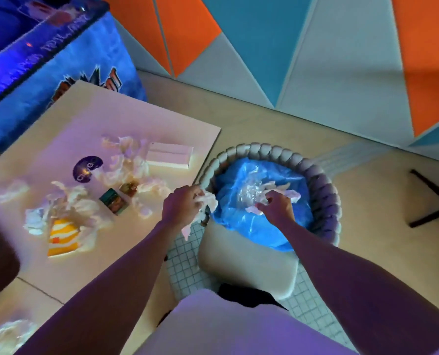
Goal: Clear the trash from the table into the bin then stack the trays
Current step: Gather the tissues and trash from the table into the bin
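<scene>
A round bin [323,180] with a ribbed rim and a blue liner [241,224] stands on the floor right of the table [182,139]. My right hand [277,207] is over the liner, fingers pinched on crumpled white tissue [291,193]. My left hand [181,204] hovers at the table's right edge beside the bin rim, shut on a wad of white tissue [209,201]. Several crumpled tissues [126,160] lie across the table, along with a yellow-and-white striped wrapper [63,237], two small printed packets [114,201] and a white box [169,156].
A purple sticker [86,167] marks the tabletop. A blue arcade-style cabinet [59,60] stands behind the table. A pale seat [246,262] sits below the bin on tiled floor. Dark furniture legs [431,198] are at the right. More tissue [5,334] lies bottom left.
</scene>
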`<state>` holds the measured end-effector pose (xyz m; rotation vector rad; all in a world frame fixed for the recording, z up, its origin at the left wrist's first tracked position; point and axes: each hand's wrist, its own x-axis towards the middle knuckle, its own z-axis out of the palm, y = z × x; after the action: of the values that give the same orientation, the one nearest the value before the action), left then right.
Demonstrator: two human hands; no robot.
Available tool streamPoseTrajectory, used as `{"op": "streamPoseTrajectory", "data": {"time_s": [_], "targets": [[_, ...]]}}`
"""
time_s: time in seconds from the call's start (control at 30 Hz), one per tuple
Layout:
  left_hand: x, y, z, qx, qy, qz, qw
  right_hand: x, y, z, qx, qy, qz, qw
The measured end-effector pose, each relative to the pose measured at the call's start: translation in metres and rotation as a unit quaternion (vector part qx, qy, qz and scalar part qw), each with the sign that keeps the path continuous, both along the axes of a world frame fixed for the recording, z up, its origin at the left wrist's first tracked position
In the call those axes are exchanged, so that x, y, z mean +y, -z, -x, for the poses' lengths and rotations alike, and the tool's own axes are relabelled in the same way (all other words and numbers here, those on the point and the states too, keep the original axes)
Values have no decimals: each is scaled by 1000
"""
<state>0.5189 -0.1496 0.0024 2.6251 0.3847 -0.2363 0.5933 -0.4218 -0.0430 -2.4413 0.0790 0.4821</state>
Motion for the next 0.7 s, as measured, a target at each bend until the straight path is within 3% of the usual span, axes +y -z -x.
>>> {"op": "streamPoseTrajectory", "data": {"time_s": [0.37,0.7], "targets": [[-97,32,-112,19,82,28,996,-72,25,-37,-8,169,5,986],[-136,53,-148,27,138,53,989,-86,44,-46,-21,208,9,978]]}}
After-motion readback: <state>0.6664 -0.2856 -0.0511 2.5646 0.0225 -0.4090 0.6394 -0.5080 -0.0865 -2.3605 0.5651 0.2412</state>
